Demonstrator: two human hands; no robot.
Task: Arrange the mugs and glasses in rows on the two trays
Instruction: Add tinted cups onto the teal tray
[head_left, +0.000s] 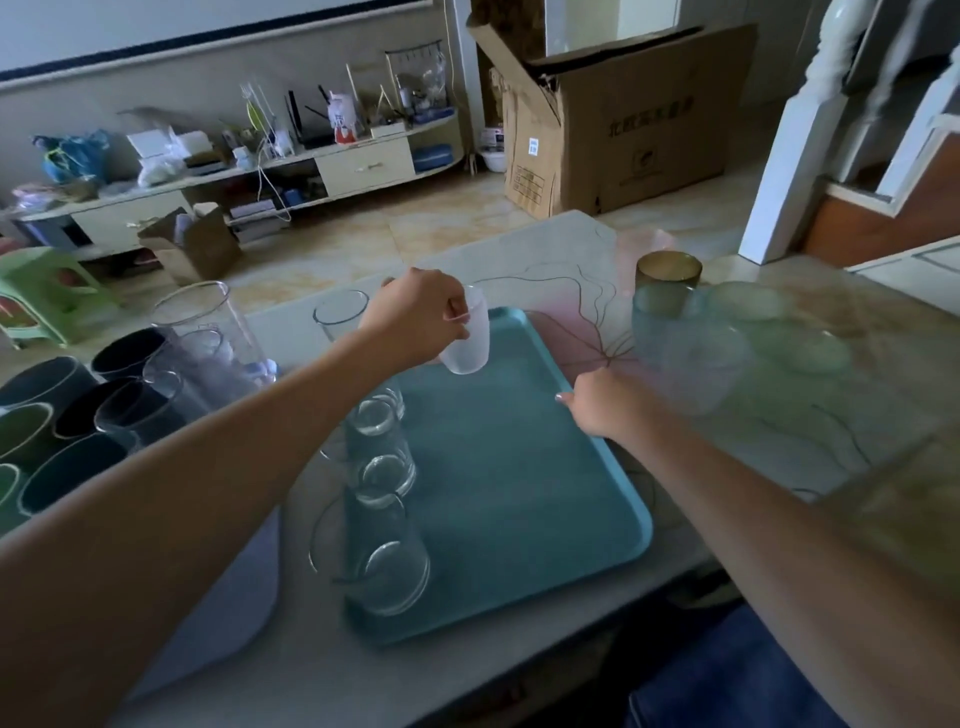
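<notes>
A teal tray (519, 493) lies in the middle of the table. Along its left side stand three clear glasses (384, 467) in a row. My left hand (421, 317) holds a frosted white cup (467, 340) above the tray's far left part. My right hand (597, 405) grips the tray's right rim. Left of the tray stand several dark and green mugs (67, 441) and tall clear glasses (208, 338). Another clear glass (337, 312) stands behind my left hand.
Blurred bluish and green glasses (691, 332) and an amber cup (667, 273) stand at the table's right. Beyond the table are a large cardboard box (623, 124), a low cluttered shelf (234, 161) and a green stool (41, 291).
</notes>
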